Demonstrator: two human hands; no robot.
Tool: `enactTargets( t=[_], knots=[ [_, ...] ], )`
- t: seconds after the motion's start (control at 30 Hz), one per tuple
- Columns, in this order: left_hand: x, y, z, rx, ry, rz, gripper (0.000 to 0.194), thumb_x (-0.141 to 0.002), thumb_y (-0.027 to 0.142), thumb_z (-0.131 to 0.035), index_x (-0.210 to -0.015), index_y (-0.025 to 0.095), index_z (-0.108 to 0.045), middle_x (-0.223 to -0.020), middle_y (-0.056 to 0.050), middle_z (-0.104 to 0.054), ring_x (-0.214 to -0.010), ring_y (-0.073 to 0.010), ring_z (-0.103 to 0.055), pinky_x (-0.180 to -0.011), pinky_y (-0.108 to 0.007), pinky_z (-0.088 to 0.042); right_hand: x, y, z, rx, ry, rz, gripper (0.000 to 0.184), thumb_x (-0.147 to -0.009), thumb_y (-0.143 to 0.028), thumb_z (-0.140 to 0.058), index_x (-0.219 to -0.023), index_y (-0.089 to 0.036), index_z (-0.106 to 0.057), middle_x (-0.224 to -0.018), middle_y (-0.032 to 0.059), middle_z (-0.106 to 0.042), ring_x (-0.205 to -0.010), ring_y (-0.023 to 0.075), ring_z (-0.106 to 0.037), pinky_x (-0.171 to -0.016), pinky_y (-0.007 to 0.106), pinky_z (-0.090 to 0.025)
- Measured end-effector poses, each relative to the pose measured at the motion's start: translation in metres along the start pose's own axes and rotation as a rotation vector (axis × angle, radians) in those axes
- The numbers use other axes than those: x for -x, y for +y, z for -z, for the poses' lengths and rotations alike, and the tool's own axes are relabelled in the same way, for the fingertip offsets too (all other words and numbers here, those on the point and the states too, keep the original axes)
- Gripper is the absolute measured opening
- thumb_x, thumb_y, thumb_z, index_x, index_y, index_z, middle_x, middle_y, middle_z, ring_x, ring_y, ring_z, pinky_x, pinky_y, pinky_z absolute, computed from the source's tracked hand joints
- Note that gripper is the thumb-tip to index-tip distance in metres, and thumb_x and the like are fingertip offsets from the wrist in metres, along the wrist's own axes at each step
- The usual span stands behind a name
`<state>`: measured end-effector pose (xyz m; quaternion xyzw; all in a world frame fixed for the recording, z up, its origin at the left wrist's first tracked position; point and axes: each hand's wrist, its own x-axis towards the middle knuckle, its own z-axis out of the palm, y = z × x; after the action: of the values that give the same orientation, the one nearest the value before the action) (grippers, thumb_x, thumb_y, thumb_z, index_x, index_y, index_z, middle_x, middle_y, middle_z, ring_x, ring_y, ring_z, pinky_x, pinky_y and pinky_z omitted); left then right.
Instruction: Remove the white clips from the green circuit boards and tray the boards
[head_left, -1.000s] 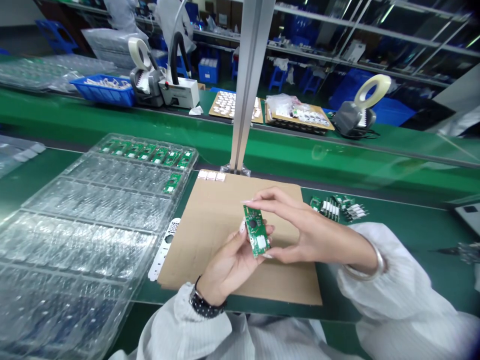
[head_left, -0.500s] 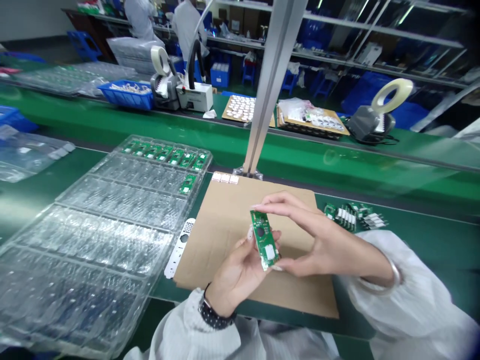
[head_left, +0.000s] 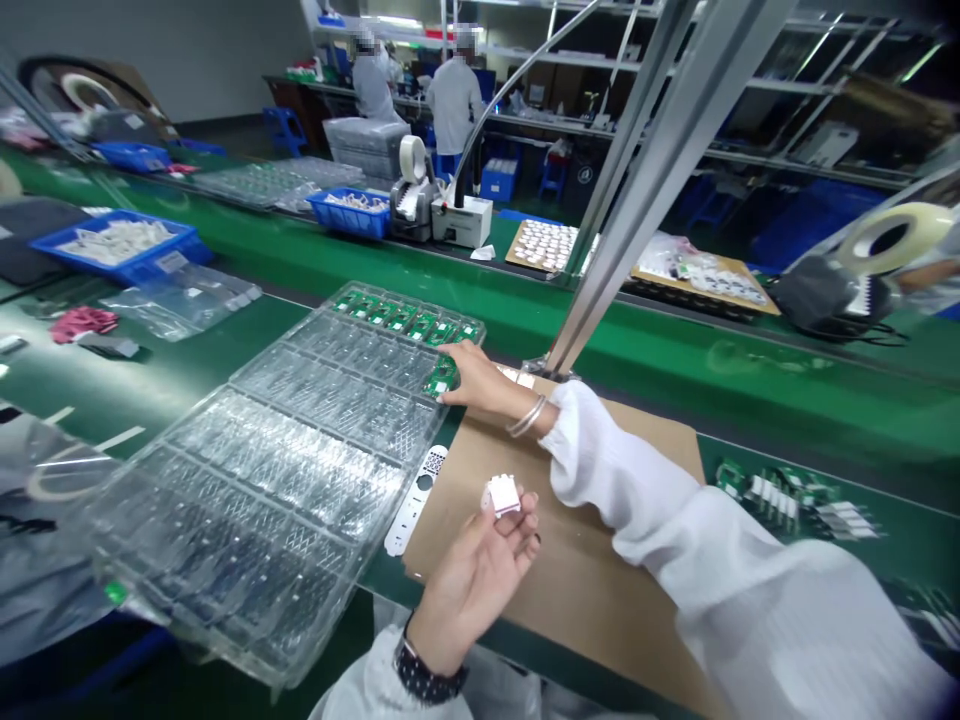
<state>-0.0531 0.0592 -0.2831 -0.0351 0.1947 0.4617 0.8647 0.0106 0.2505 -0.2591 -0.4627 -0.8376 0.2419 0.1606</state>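
Observation:
My left hand (head_left: 480, 565) is raised over the brown cardboard sheet (head_left: 600, 590), palm up, with a small white plastic part (head_left: 502, 495) pinched at its fingertips. My right hand (head_left: 476, 378) reaches left across the sheet to the clear blister tray (head_left: 300, 450). Its fingers press on a green circuit board (head_left: 440, 378) in a pocket of the tray's second row. A row of several green boards (head_left: 409, 318) fills the tray's far edge.
A white strip (head_left: 415, 502) lies between tray and cardboard. An aluminium post (head_left: 637, 190) rises behind the sheet. Loose boards with white connectors (head_left: 787, 492) lie at right. Tape dispensers (head_left: 847, 280), blue bins (head_left: 120, 245) and other workers stand beyond the green conveyor (head_left: 675, 350).
Both hands held a green board over the cardboard; now my right hand has carried it left to the tray, and my left hand keeps only a white part. The view swung left.

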Motion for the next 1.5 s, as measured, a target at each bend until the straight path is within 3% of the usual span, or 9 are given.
enactTargets(
  t=[0.13,0.23,0.33,0.43,0.73,0.9,1.0,1.23,1.5],
  knots=[
    [0.002,0.012,0.003,0.016,0.025,-0.046,0.023,-0.073,0.024,-0.076,-0.089,0.01,-0.066,-0.088,-0.006,-0.066,-0.08,-0.0136,-0.06,-0.075,-0.025,-0.048,-0.017,0.003,-0.013,-0.014,0.016,-0.038,0.075,-0.07,-0.016,-0.079,-0.137,-0.005,-0.045,-0.118,0.0115,-0.035,-0.113,0.0225,-0.029,-0.104,0.038,-0.027],
    [0.003,0.021,0.003,0.016,0.013,-0.059,0.022,-0.077,0.026,-0.072,-0.091,0.011,-0.065,-0.089,-0.006,-0.065,-0.08,-0.0133,-0.06,-0.075,-0.024,-0.048,0.006,-0.001,0.001,-0.072,0.078,-0.001,0.061,-0.08,-0.019,-0.072,-0.134,-0.008,-0.046,-0.121,0.0091,-0.035,-0.115,0.0181,-0.031,-0.106,0.034,-0.026],
    [0.001,0.027,0.003,0.017,-0.023,-0.05,0.025,-0.078,0.029,-0.071,-0.095,0.012,-0.065,-0.091,-0.006,-0.064,-0.084,-0.0143,-0.06,-0.076,-0.025,-0.048,0.051,-0.012,0.024,-0.194,0.064,0.173,0.045,-0.088,-0.025,-0.064,-0.128,-0.013,-0.05,-0.12,0.003,-0.038,-0.112,0.0056,-0.039,-0.1,0.016,-0.035],
    [-0.003,0.027,0.0,0.016,-0.049,-0.028,0.025,-0.078,0.031,-0.07,-0.095,0.013,-0.065,-0.092,-0.006,-0.065,-0.087,-0.0155,-0.06,-0.078,-0.027,-0.048,0.096,-0.019,0.038,-0.355,-0.073,0.466,0.048,-0.082,-0.026,-0.072,-0.123,-0.009,-0.053,-0.121,0.004,-0.038,-0.117,0.0067,-0.037,-0.105,0.017,-0.032],
    [-0.014,0.016,-0.008,-0.034,0.009,0.022,0.018,-0.088,0.028,-0.058,-0.102,0.016,-0.062,-0.093,-0.005,-0.064,-0.088,-0.0135,-0.059,-0.078,-0.027,-0.045,0.139,-0.007,0.024,-0.305,0.101,0.391,0.026,-0.083,-0.016,-0.069,-0.106,-0.008,-0.061,-0.098,0.0039,-0.048,-0.099,0.0073,-0.044,-0.091,0.019,-0.037],
    [-0.022,0.009,-0.009,-0.07,0.069,0.074,0.03,-0.089,0.025,-0.057,-0.118,0.02,-0.055,-0.095,-0.004,-0.063,-0.086,-0.0131,-0.059,-0.076,-0.025,-0.044,0.15,0.006,0.021,-0.351,0.163,0.38,0.026,-0.089,-0.027,-0.064,-0.106,-0.007,-0.062,-0.099,0.0059,-0.048,-0.099,0.0075,-0.045,-0.09,0.019,-0.038],
    [-0.024,0.007,-0.014,-0.124,0.104,0.092,0.03,-0.091,0.026,-0.053,-0.119,0.016,-0.054,-0.104,-0.008,-0.062,-0.09,-0.0145,-0.058,-0.077,-0.025,-0.044,0.147,0.028,0.02,-0.329,0.219,0.269,0.026,-0.088,-0.026,-0.065,-0.107,-0.009,-0.063,-0.103,0.0049,-0.047,-0.101,0.0065,-0.046,-0.092,0.017,-0.039],
    [-0.02,0.004,-0.014,-0.164,0.181,0.138,0.032,-0.095,0.03,-0.041,-0.121,0.013,-0.05,-0.123,-0.013,-0.056,-0.087,-0.0138,-0.06,-0.074,-0.025,-0.046,0.101,0.113,0.01,-0.109,0.432,-0.228,0.025,-0.078,-0.015,-0.072,-0.101,-0.005,-0.064,-0.097,0.0065,-0.048,-0.092,0.0104,-0.042,-0.087,0.024,-0.033],
    [-0.019,0.004,-0.006,-0.132,0.263,0.126,0.034,-0.093,0.025,-0.044,-0.127,0.017,-0.044,-0.122,-0.013,-0.057,-0.083,-0.0131,-0.062,-0.072,-0.024,-0.048,0.087,0.119,0.002,0.046,0.391,-0.383,0.028,-0.083,-0.024,-0.072,-0.109,-0.018,-0.065,-0.107,0.0061,-0.042,-0.103,0.014,-0.034,-0.096,0.03,-0.027]
  ],
)
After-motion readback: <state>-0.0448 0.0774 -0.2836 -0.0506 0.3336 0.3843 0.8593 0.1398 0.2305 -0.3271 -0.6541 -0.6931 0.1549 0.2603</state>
